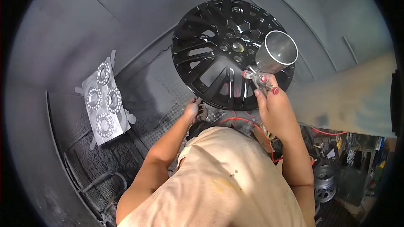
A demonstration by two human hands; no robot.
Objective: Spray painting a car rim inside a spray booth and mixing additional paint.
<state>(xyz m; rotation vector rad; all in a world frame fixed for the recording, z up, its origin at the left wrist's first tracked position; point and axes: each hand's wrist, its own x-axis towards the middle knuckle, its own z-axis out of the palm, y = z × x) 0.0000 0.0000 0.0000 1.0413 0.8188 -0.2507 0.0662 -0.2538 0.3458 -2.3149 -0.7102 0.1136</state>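
A glossy black multi-spoke wheel rim [206, 85] stands face up in front of me, raised and tilted. My right hand [274, 108] is wrapped round a spray gun [260, 80] with red knobs, its nozzle end over the lower right spokes. A round metal paint cup [269, 61] sits on the gun, its open top facing me. Pale haze hangs between the gun and the wheel's middle. My left hand [192, 108] is by the wheel's lower left edge with its fingers curled. What those fingers hold, if anything, is hidden.
To the left, a silver-covered panel [91, 87] carries several round pieces ringed with holes. Grey booth walls [143, 0] enclose the wheel. A red hose [252, 122] runs below my right forearm. Silver wheels [324, 178] and a cluttered shelf [370, 159] stand at the lower right.
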